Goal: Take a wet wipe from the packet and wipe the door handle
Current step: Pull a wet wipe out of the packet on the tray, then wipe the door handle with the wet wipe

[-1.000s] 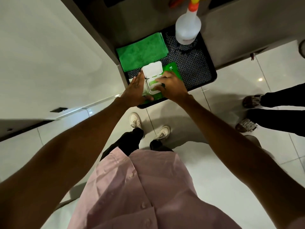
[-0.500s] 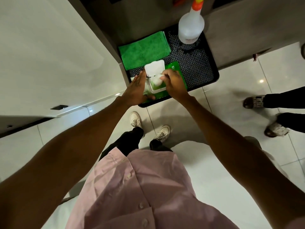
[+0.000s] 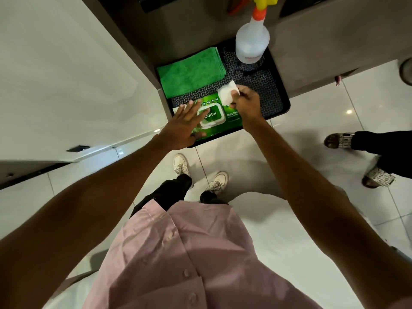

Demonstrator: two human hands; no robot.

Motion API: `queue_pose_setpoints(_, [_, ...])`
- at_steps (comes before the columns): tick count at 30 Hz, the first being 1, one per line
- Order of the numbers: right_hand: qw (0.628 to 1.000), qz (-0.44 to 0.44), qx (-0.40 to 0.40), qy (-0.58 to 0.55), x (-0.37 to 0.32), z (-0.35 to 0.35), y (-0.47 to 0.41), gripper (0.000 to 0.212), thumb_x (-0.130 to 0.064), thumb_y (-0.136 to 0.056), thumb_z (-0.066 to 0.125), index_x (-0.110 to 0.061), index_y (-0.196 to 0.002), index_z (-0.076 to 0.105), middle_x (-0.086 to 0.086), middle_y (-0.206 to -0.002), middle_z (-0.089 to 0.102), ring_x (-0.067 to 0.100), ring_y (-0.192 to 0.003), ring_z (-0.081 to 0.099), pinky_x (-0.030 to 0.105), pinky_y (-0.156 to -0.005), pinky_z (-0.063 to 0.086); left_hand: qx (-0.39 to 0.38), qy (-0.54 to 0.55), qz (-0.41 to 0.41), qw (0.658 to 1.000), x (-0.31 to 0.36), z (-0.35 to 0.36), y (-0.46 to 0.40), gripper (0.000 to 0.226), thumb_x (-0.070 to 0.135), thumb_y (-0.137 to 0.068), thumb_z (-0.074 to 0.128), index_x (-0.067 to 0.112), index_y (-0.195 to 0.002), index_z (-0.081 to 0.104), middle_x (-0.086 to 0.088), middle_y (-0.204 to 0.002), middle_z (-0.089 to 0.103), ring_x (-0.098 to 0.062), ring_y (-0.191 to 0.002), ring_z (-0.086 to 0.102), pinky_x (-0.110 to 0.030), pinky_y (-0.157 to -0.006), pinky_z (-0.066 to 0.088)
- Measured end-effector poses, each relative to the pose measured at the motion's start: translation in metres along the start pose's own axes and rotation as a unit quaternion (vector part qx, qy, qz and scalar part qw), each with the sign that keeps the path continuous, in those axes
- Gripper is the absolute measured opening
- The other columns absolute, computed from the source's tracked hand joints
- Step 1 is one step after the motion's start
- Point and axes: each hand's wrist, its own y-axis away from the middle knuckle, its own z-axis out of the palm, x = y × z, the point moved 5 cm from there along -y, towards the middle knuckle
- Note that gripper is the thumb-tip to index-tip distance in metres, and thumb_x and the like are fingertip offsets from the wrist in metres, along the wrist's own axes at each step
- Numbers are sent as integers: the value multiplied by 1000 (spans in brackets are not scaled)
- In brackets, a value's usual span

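Observation:
A green wet-wipe packet lies at the front of a black tray, its white-rimmed lid down. My left hand rests flat on the packet's left part with the fingers spread. Just right of the lid, my right hand pinches a white wet wipe that is held clear above the packet. A white door fills the left side; its handle is not in view.
A folded green cloth lies at the tray's back left. A clear spray bottle with an orange and yellow top stands at the back right. Another person's feet are on the white tiled floor to the right.
The packet's lid, which stood open, is now down. My right hand has pulled a wipe out and lifted it. My left hand has flattened over the packet.

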Motion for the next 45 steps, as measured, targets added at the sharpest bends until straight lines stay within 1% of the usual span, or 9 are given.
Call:
queue_pose_setpoints(13, [997, -8, -21, 78, 5, 8, -6, 23, -1, -94, 56, 5, -114, 66, 11, -93, 66, 6, -68, 57, 12, -57, 49, -60, -144, 31, 987, 24, 15, -8, 110, 90, -89, 2, 16, -170, 11, -9, -177, -1, -27, -164, -2, -49, -133, 7])
queue_pose_setpoints(20, [999, 22, -34, -22, -26, 20, 15, 20, 1, -93, 60, 0, -111, 70, 13, -95, 68, 19, -79, 65, 31, -73, 55, 13, 40, -32, 999, 36, -30, 5, 99, 69, -103, 36, 4, -169, 1, -14, -177, -2, -28, -164, -4, -44, -134, 1])
queue_pose_setpoints(22, [995, 18, -83, -47, -41, 45, 37, 23, 3, -92, 62, 4, -114, 68, 15, -99, 69, 22, -83, 67, 31, -74, 56, 113, 260, -119, 952, 30, -55, 30, 92, 50, -103, 54, 1, -168, 12, -17, -175, 13, -29, -163, 12, -40, -132, 13])
queue_pose_setpoints(25, [982, -5, -185, -42, -65, 99, 77, 24, 2, -88, 68, 1, -112, 69, 16, -94, 71, 17, -76, 68, 24, -65, 57, 252, 532, -207, 782, 13, -97, 76, 51, 21, -105, 62, 6, -152, 49, -13, -144, 61, -25, -131, 61, -42, -114, 48])
queue_pose_setpoints(28, [969, -38, -243, -23, -89, 177, 123, 25, -4, -83, 77, -10, -106, 73, 15, -95, 75, 22, -81, 72, 32, -76, 60, 346, 592, -262, 679, -31, -129, 146, 20, 8, -101, 68, 9, -121, 72, -9, -105, 73, -19, -91, 68, -40, -88, 62])
queue_pose_setpoints(31, [955, -33, -295, -26, -101, 258, 171, 23, -12, -78, 83, -20, -99, 76, 12, -97, 78, 27, -89, 75, 39, -76, 63, 400, 608, -296, 618, -77, -142, 227, 11, 6, -98, 72, 2, -108, 75, -12, -94, 73, -20, -81, 70, -29, -71, 63])
queue_pose_setpoints(36, [897, 22, -440, -36, -92, 433, 292, 23, -10, -85, 75, -2, -107, 73, 14, -102, 76, 27, -91, 73, 40, -79, 59, 502, 575, -341, 549, -163, -149, 411, 12, 13, -98, 75, 2, -104, 74, -8, -88, 75, -21, -72, 73, -34, -66, 62])
queue_pose_setpoints(40, [890, 13, -456, -1, -80, 564, 387, 24, -6, -88, 71, 4, -110, 70, 21, -106, 73, 31, -93, 72, 48, -85, 61, 552, 436, -385, 597, -223, -147, 570, 41, 44, -103, 63, 23, -138, 63, 3, -133, 69, -6, -114, 69, -25, -92, 57])
queue_pose_setpoints(45, [896, 6, -443, 9, -65, 710, 478, 28, 0, -86, 72, 4, -114, 68, 19, -107, 72, 32, -94, 71, 47, -82, 61, 481, 60, -478, 733, -324, -176, 761, 67, 47, -109, 50, 17, -166, 31, 0, -173, 26, -19, -163, 10, -37, -131, 14])
